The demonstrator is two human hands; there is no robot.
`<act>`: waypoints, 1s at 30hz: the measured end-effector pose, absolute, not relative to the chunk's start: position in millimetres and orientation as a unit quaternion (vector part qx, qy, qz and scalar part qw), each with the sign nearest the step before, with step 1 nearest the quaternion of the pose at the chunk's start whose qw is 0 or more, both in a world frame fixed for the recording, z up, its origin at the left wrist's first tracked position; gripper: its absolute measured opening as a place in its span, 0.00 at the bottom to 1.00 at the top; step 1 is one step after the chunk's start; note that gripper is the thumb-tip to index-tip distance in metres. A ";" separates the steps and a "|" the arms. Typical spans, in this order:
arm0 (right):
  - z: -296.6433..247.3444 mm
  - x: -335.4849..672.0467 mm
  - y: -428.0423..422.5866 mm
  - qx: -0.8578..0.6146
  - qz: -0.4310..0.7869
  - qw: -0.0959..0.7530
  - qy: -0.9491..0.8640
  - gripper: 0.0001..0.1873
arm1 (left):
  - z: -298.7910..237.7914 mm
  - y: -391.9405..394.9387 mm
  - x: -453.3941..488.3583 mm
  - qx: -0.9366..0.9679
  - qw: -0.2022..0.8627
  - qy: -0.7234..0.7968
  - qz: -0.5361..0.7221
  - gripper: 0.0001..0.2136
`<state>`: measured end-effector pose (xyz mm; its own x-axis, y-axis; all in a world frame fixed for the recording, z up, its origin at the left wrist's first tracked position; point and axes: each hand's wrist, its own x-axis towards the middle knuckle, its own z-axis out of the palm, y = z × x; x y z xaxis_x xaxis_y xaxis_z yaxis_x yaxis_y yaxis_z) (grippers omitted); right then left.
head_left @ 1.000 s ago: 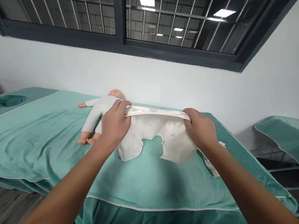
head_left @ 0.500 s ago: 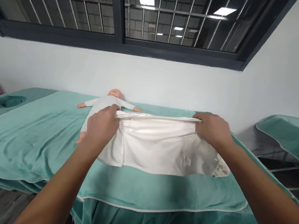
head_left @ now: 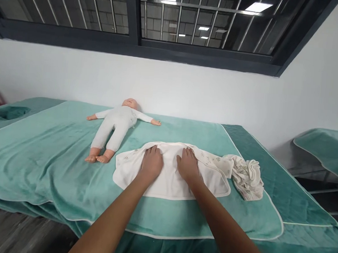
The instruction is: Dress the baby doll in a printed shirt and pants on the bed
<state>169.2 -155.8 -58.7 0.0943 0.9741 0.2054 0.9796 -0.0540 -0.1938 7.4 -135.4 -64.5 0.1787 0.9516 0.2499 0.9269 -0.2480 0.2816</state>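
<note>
The left hand (head_left: 152,162) and right hand (head_left: 187,164) press open and flat, gripping nothing, on the white garment (head_left: 167,182) spread on the bed (head_left: 53,164). It looks nearly smoothed; the crumpled cloth (head_left: 246,176) just beside it seems untouched.

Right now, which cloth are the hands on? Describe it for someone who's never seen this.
Start at the teal-covered bed under the dark window. Right of the doll lies a white garment, with the left hand and right hand pressed flat on it. Unlike the crumpled cloth at its right end, it is spread smooth.
</note>
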 end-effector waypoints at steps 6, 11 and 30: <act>-49.1 179.5 -137.1 -0.765 -0.018 0.154 -0.625 0.28 | -53.2 -117.1 17.1 0.710 0.019 0.675 0.202 0.23; -47.4 179.3 -126.4 -0.770 -0.009 0.176 -0.614 0.30 | -49.5 -95.3 23.9 0.694 0.032 0.686 0.215 0.24; -55.4 189.8 -79.3 -0.750 -0.043 0.105 -0.652 0.23 | -70.2 -42.1 24.2 0.751 0.016 0.638 0.170 0.26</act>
